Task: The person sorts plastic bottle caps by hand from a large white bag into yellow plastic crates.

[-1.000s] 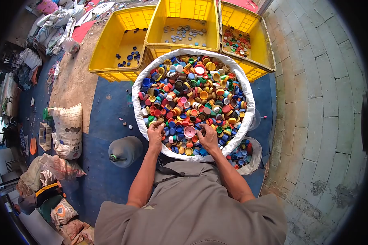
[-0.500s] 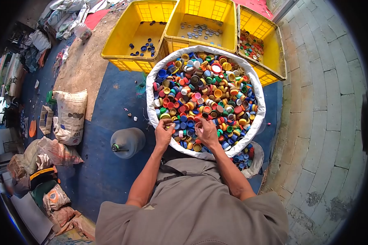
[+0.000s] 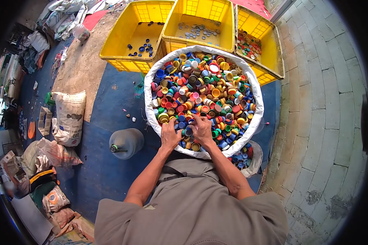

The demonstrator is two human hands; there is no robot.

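Observation:
A big round sack with a rolled white rim is full of loose plastic bottle caps in many colours. Over the near part of the pile, my left hand has its thumb and fingers apart, with nothing visible between them. To its right, my right hand is curled, and a blue bottle cap shows between its thumb and forefinger. Blue and red caps lie around both hands. My fingertips partly cover the caps beneath them.
Three yellow crates stand behind the sack: the left crate has dark blue caps, the middle crate pale ones, the right crate mixed ones. A large plastic bottle, a printed sack and a smaller cap-filled bag are nearby.
My left hand has shifted right and its fingers have spread over the caps. My right hand has moved slightly left, with a blue cap now at its fingertips.

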